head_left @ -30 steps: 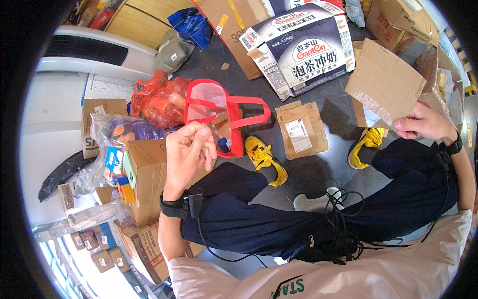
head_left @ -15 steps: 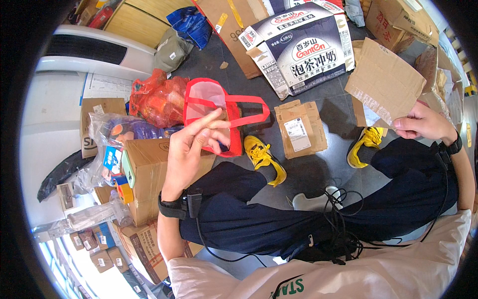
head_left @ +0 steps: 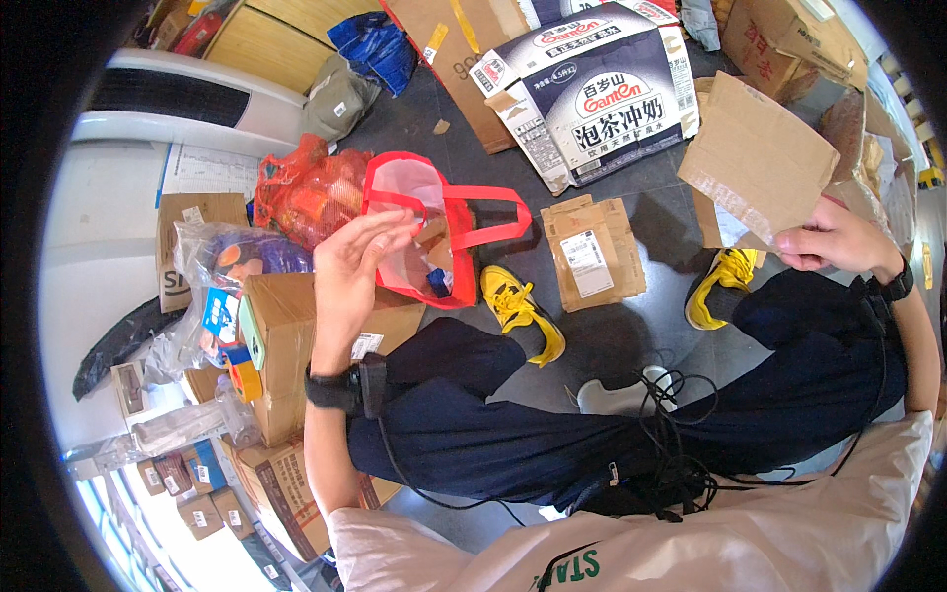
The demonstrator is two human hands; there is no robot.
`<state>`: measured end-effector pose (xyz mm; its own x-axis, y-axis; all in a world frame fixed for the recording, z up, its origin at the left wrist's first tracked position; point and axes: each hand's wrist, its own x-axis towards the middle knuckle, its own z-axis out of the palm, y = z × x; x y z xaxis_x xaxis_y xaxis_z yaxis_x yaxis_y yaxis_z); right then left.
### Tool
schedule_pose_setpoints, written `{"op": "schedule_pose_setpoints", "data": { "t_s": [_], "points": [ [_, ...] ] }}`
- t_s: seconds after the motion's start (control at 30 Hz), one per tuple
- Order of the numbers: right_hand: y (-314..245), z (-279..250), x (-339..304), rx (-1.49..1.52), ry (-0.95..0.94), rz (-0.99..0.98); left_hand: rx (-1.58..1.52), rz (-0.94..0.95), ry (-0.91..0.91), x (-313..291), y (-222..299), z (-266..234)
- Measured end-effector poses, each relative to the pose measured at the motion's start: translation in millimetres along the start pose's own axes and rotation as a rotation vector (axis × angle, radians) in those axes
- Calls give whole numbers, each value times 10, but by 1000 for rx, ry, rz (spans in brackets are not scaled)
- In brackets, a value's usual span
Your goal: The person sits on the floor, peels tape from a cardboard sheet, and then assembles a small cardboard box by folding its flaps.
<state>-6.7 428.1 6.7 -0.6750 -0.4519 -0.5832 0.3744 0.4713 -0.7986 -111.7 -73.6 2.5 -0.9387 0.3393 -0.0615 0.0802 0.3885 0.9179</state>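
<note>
By left rim of red bag [head_left: 463,261], left hand [head_left: 347,259] half-open, seemingly empty; right hand [head_left: 834,242], farther, pinches cardboard [head_left: 758,158] by near edge.

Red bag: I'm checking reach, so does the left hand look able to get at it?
Probably yes: the left hand looks empty and seems close to the red bag, with nothing visible between.

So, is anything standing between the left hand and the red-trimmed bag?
Nothing visible does: the left hand overlaps the red-trimmed bag in this view, with no object seen between them. Whether they touch cannot be told. The right hand holds a cardboard sheet.
</note>
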Motion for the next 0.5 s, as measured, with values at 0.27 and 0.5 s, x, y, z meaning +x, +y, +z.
{"op": "schedule_pose_setpoints", "data": {
  "t_s": [0.27, 0.5],
  "points": [
    [198, -15, 85, -59, -75, -81, 850, 214, -79, 457, -1167, -498],
    [80, 17, 103, -10, -73, -88, 816, 223, -12, 408, -937, -236]
  ]
}}
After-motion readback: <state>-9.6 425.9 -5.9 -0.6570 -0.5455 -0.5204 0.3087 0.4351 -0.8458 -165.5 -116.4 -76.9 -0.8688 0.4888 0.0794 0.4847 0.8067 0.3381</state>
